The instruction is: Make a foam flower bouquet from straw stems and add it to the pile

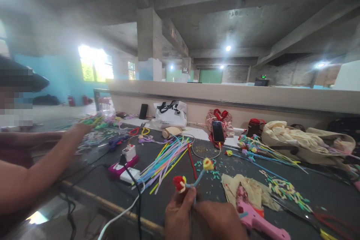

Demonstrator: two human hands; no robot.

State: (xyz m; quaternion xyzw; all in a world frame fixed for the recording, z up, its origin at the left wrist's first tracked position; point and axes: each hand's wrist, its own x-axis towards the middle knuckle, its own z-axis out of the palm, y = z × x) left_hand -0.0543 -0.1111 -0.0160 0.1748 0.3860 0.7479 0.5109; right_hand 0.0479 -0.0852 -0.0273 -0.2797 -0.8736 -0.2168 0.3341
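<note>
Fingers of the left hand [178, 217] are closed in a pinch on a light-blue fuzzy stem [199, 178], which is held up over the dark desk [95, 172]. Whether anything is grasped by the fingers of the right hand [222, 219] cannot be told, since they are blurred and turned away; they are placed just beside the stem, at four o'clock from the left thumb.

The stem is forked just above the pinch. A red fuzzy flower head [178, 183] is carried at eleven o'clock, close over the left fingertips, and a yellow fuzzy flower head [208, 164] is borne on the longer branch, whose long axis is pointed toward one o'clock. Both heads are nearer to the left hand.

Counted are two hands, two heads on the held stem, one pink glue gun [261, 222] at four o'clock beside the right hand, one single red stem [192, 161] at twelve o'clock, and two phones: one black phone [143, 111] at eleven o'clock and one lit phone [218, 132] at one o'clock. The loose pile of pastel stems [165, 161] at eleven o'clock is too tangled to be counted. At ten o'clock, a co-worker's forearm [53, 153] is stretched over the desk.
</note>
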